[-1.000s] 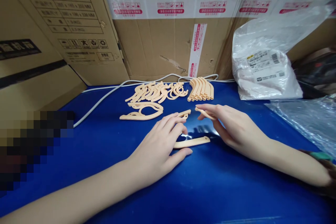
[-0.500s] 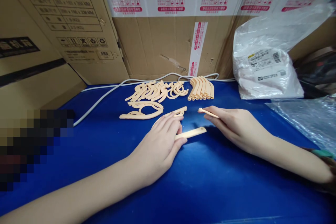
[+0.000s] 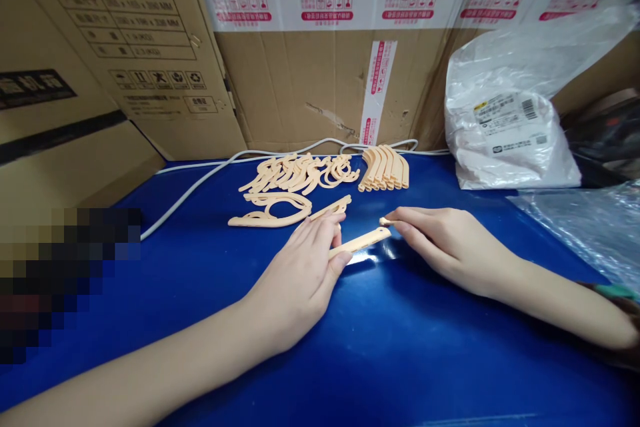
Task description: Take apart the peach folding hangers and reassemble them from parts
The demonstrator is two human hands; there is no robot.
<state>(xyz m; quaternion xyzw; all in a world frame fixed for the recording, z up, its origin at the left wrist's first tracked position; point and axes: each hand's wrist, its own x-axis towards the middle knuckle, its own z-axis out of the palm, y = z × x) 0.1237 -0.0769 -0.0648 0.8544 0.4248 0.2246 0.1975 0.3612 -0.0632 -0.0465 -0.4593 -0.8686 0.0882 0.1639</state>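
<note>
At mid-frame, the left hand (image 3: 306, 268) grips a beige bar (image 3: 365, 241) between thumb and fingers, its end jutting right; just beside that end, the right hand (image 3: 453, 240) pinches a mostly hidden beige piece (image 3: 384, 221).

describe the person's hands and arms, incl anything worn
The left hand and right hand are bare: no gloves, rings or watch show. The left forearm has no sleeve in view. By the right forearm, at the picture's edge, is something dark brown with a green patch; sleeve or band, unclear.
</note>
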